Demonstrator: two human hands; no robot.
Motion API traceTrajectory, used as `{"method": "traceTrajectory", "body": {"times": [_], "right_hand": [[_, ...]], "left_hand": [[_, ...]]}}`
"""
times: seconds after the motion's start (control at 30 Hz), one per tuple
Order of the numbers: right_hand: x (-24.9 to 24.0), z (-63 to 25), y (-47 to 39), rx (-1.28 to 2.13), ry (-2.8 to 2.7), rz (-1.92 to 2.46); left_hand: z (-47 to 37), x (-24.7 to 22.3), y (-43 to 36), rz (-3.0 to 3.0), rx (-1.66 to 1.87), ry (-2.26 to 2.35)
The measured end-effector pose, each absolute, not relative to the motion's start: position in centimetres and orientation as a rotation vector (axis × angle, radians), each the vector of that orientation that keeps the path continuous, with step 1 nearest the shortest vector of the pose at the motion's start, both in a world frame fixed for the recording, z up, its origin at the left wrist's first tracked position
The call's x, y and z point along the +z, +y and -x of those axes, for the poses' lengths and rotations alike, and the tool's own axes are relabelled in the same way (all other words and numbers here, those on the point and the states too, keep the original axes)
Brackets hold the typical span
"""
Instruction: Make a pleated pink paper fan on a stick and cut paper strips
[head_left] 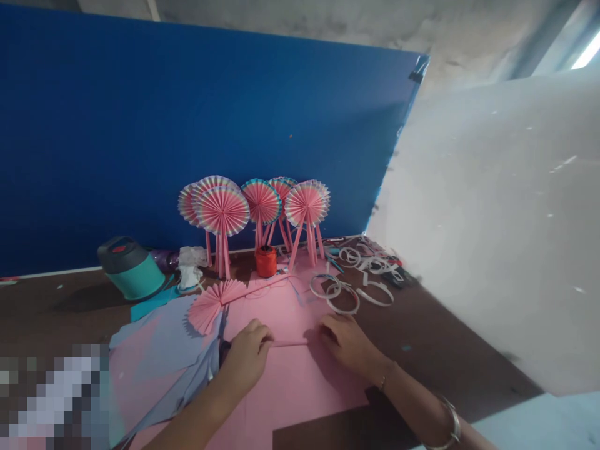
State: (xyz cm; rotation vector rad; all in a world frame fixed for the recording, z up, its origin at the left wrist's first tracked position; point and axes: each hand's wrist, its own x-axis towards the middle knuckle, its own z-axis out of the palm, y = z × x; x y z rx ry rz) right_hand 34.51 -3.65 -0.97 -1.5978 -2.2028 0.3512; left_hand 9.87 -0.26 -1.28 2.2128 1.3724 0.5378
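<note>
Both of my hands are over pink paper sheets [300, 387] on the dark table. A thin rolled pink paper strip [290, 343] runs between them. My left hand [250, 350] has its fingers closed at the strip's left end. At its right end, my right hand [344, 340] has its fingers curled round the strip. A half-open pleated pink paper fan [215, 305] lies beyond my left hand, with a pink stick reaching to the right from it. Beyond the sheets stands a red spool [266, 262].
Several round pink paper fans on legs [222, 211] stand against the blue board [210, 112]. A teal and black container [131, 269] is at the left. White rings [343, 299] lie right of the spool. Grey-blue and pink sheets [159, 344] are stacked left.
</note>
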Motion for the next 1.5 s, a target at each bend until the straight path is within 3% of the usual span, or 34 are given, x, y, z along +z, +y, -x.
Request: {"method": "traceTrajectory", "body": {"times": [0.3, 0.73, 0.93, 1.17, 1.5], "right_hand": [[-1.7, -34.3, -4.0, -0.061, -2.556, 1.390], [-2.8, -34.2, -3.8, -0.285, -2.616, 1.302], [-2.6, -34.1, -4.0, -0.134, -2.587, 1.378], [-1.6, -34.0, -3.9, 0.136, -2.445, 1.495], [-1.4, -34.0, -4.0, -0.049, -2.511, 1.503]], "left_hand": [[-9.9, -1.6, -1.0, -2.850, 0.319, 1.152], [-9.8, -0.3, -1.5, -2.935, -0.064, 1.211], [-9.7, -0.8, -1.4, -2.915, 0.004, 1.245], [-9.4, -2.3, -0.3, -2.710, 0.471, 1.213], [-9.6, -0.9, -0.7, -2.791, 0.337, 1.242]]}}
